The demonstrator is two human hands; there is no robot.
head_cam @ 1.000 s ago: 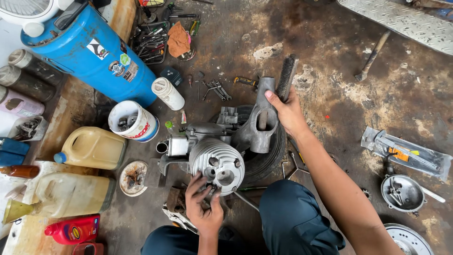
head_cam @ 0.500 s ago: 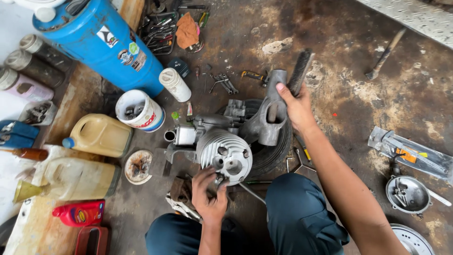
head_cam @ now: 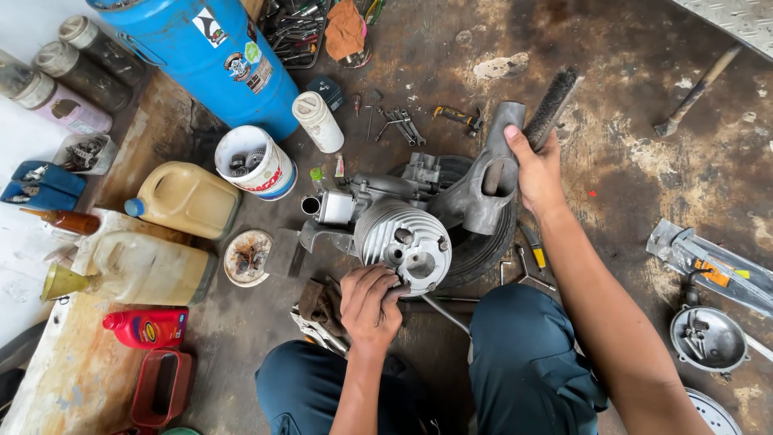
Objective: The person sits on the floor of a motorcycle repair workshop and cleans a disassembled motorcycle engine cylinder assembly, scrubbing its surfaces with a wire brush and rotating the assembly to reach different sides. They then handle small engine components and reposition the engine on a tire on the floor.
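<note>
- Two hands are on the same small engine point(head_cam: 403, 225), which sits on a tyre point(head_cam: 483, 250) on the stained floor point(head_cam: 628, 80) just ahead of our knees.
- Our left hand point(head_cam: 370, 302) is closed on the lower rim of the finned cylinder point(head_cam: 407, 242); its fingers point(head_cam: 385, 283) curl against the metal and seem to pinch something small, though the view is too tight to tell what.
- Our right hand point(head_cam: 535, 173) grips the grey crankcase arm point(head_cam: 487, 181), thumb along its top, and holds a wire brush point(head_cam: 551, 105) against the palm.
- The cylinder's open face points back toward us, its long axis running away and to the left, so the left hand is the nearer one to it.
- Wrenches point(head_cam: 398, 125) lie well apart, beyond the engine.
</note>
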